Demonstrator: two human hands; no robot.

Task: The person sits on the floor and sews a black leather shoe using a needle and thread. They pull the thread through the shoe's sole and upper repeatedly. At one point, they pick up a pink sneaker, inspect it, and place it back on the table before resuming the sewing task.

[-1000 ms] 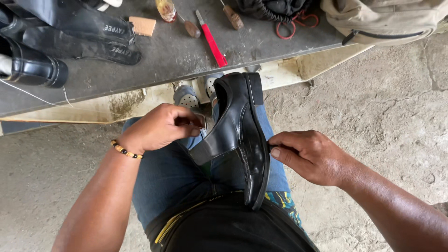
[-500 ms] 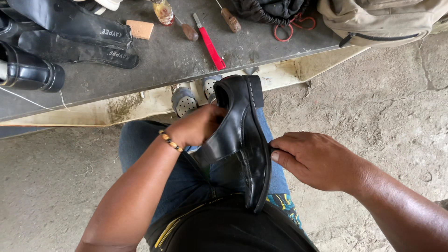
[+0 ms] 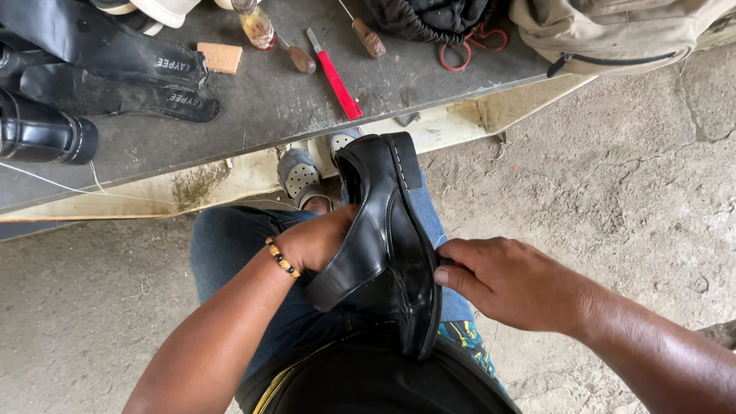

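One black shoe (image 3: 391,245) lies on the person's lap in the middle of the frame, between two hands. The left hand (image 3: 318,241) is curled around its left side. The right hand (image 3: 502,280) presses fingertips on its right edge, fingers mostly bent. The shoe runs from bottom to top, its heel end pointing up toward the gray bench (image 3: 253,115). On the bench lies one red-handled tool (image 3: 335,77).

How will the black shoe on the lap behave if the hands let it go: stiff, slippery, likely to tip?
The black shoe probably stays stiff: its thick sole keeps shape between left hand and right hand. Its glossy leather looks somewhat slippery. Resting on its side on the knee, it would likely tip off.
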